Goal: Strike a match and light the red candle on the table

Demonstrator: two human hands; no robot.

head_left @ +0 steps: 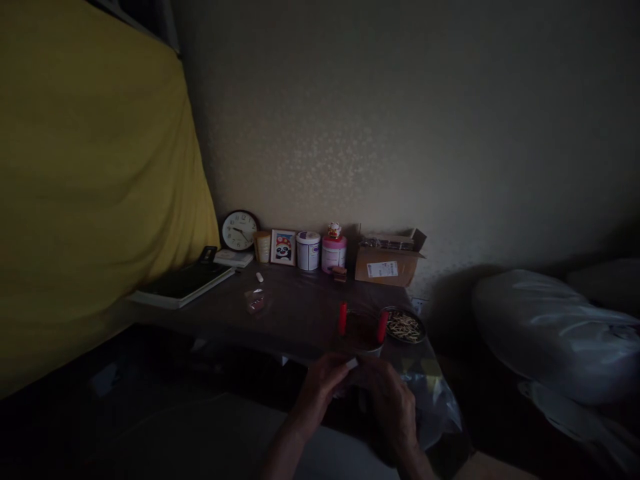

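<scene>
A small pale object was held between the closed left hand and right hand, before a red-handled pot and a dish of sticks on the dim worktop; progress could not be told.

Table middle open; pot, dish block right.
</scene>
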